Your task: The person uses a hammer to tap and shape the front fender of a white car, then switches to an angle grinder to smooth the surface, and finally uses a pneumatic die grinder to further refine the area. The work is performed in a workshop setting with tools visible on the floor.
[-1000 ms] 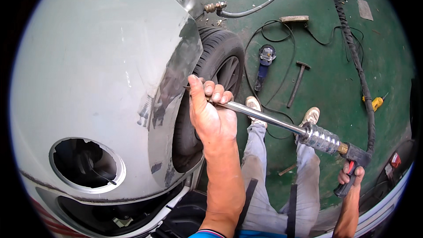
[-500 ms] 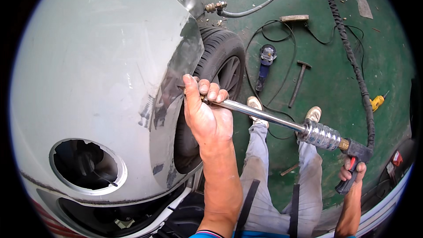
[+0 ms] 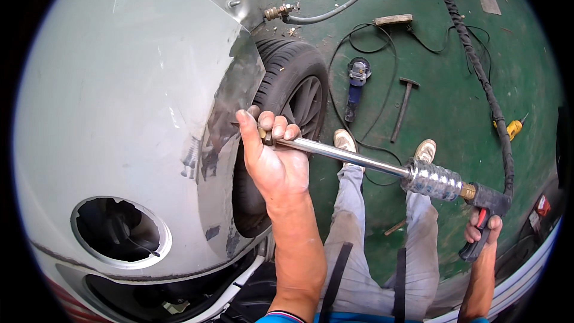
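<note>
The pale car body (image 3: 131, 113) fills my left side, its panel scuffed to bare metal along the wheel arch and pierced lower down by a round cut-out (image 3: 119, 227). Green floor (image 3: 442, 72) spreads to the right of it, with my grey-trousered legs (image 3: 347, 212) standing on it. A dark-spoked wheel (image 3: 302, 84) sits in the arch, and a black wrapped hose (image 3: 485, 81) runs down my right to the tool. That slide-hammer tool (image 3: 359, 159) lies across in front of me: shiny rod, ribbed weight (image 3: 433, 180), black pistol handle (image 3: 475, 251) with a red trigger. Its far end is by the scuffed panel edge; I can't tell whether the tip touches. My left hand (image 3: 275, 155) is palm up, fingers curled over the far end of the rod, thumb pointing up beside the panel. My right hand (image 3: 484, 227) is closed round the handle; I can't tell if the trigger is pressed. Beyond my shoes lie a blue angle grinder (image 3: 357, 87) and, just beside it, a hammer (image 3: 404, 110). Near the hose is a yellow tool (image 3: 514, 128). Smallest, a brass nut (image 3: 266, 136) shows under my left fingers.
</note>
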A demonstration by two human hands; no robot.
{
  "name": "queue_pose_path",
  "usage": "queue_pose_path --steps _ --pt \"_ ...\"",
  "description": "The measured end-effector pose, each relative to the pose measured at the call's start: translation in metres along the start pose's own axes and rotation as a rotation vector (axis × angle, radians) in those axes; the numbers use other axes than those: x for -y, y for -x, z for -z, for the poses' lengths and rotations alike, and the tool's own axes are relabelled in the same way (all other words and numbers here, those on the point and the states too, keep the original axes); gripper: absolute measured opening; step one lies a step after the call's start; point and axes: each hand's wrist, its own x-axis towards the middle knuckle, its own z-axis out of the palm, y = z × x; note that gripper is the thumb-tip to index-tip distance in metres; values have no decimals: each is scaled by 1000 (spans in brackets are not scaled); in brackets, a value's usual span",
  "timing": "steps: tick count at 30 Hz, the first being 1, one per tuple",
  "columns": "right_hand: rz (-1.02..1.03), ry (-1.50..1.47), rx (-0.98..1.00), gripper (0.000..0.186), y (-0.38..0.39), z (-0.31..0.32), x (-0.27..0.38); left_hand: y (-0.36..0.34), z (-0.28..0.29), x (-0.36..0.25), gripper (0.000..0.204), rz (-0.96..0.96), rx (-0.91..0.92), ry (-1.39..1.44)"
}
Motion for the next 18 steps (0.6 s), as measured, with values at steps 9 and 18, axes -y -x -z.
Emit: queue_pose_path --steps 9,18 --pt "-12 -20 -29 66 -6 3 -3 127 0 151 27 349 78 -74" --pt "29 1 -28 66 -4 6 0 122 2 152 26 364 114 -18"
